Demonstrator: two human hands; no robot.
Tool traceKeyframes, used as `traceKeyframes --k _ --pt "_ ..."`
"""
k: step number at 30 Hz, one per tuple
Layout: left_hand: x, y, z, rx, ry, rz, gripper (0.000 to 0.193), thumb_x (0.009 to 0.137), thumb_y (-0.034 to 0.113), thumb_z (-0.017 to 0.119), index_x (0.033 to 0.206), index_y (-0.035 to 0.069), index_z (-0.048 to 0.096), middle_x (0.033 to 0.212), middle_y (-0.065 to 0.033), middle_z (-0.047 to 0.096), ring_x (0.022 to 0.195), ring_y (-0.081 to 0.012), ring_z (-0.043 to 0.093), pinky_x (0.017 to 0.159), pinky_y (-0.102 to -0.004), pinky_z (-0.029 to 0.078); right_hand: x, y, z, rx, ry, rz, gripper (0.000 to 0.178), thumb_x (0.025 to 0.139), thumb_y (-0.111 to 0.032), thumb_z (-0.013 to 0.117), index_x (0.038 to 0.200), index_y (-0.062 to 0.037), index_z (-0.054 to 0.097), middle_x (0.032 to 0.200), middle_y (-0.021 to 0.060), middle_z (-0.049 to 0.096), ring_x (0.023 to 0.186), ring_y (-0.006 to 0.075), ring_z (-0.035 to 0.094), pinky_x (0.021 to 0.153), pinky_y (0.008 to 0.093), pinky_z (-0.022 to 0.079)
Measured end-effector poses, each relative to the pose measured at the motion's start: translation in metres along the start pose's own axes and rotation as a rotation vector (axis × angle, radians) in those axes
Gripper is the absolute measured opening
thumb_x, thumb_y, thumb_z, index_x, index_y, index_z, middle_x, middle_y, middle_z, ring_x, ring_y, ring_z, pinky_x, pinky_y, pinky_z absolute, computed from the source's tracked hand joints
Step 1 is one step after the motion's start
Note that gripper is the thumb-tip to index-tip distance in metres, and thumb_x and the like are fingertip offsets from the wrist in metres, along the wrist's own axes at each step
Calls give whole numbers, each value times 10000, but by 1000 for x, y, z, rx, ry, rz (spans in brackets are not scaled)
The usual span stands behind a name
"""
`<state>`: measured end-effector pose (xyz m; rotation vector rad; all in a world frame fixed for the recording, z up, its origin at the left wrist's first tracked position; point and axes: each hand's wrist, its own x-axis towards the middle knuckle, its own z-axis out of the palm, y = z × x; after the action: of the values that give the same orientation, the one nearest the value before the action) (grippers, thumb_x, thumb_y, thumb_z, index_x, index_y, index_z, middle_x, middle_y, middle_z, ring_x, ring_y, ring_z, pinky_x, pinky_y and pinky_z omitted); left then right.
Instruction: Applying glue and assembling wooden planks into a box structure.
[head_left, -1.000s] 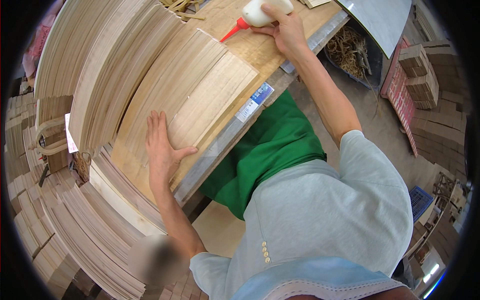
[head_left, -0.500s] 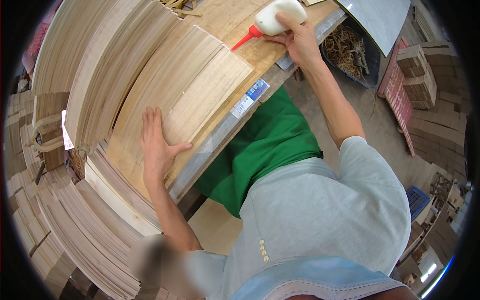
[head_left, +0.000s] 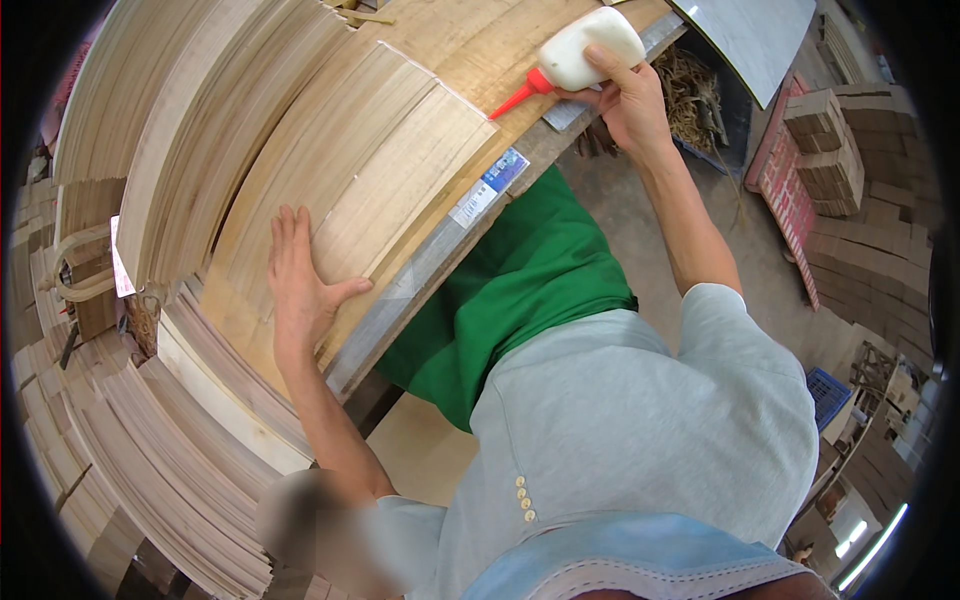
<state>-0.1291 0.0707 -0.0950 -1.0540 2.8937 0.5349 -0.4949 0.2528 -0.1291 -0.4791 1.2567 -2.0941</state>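
My right hand (head_left: pixel 628 98) is closed around a white glue bottle (head_left: pixel 592 48) with a red nozzle (head_left: pixel 516 99). The bottle is tilted, and its tip meets the near corner of a row of thin wooden strips (head_left: pixel 400 150) lying side by side on the workbench. A white line of glue (head_left: pixel 425 70) runs along the strips' right-hand ends, up to the nozzle tip. My left hand (head_left: pixel 303 275) lies flat on the other end of the strips, its fingers stretched out and the thumb spread towards the bench's near edge.
Tall stacks of wooden strips (head_left: pixel 225 110) stand beyond the row, and more stacks (head_left: pixel 150 450) fill the lower left. A grey strip (head_left: pixel 385 310) edges the wooden bench (head_left: pixel 465 35). At right are a dark tub (head_left: pixel 695 95) of shavings and a red pallet (head_left: pixel 778 180) beside stacked wood blocks (head_left: pixel 828 145).
The bottle and my right hand have moved right and towards me along the strip ends. The glue line now reaches the near corner. My left hand stays flat on the strips.
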Motion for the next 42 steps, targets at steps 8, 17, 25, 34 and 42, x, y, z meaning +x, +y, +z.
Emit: traceKeyframes --k 8,17,25,34,42 --pt "-3 1 -1 0 7 -23 1178 512 400 854 1463 25 267 1527 -227 220 1434 -352 166 1153 -463 175 -9 -13 -3 -18 -14 37 357 872 -139 657 1160 35 539 1081 129 636 979 277 656 751 475 604" --pt "-2 -3 21 30 184 1 1169 495 568 819 1461 149 312 1498 -261 248 1420 -393 176 1132 -531 187 3 -9 73 203 -257 178 415 938 -215 574 1300 -42 467 1265 143 569 1211 323 528 995 575 443" --pt "-14 -12 32 -221 293 -46 1082 511 510 830 1424 144 378 1486 -188 301 1412 -361 191 1152 -501 151 -23 69 271 60 -977 346 384 889 -197 651 1202 -4 539 1157 125 606 1102 262 591 939 489 501" --pt "-19 -16 44 -270 439 2 944 496 442 839 1318 121 505 1374 -132 473 1378 -305 271 1145 -470 150 -68 124 365 -252 -1294 568 515 791 -93 728 1248 7 513 1086 111 639 1021 207 606 919 361 486" --pt "-17 -15 45 -326 449 19 902 577 379 817 1351 88 457 1366 -132 493 1350 -290 334 1146 -467 180 -59 145 369 -135 -1793 -35 565 763 -90 757 1266 7 518 1130 85 634 1045 175 584 958 327 442"
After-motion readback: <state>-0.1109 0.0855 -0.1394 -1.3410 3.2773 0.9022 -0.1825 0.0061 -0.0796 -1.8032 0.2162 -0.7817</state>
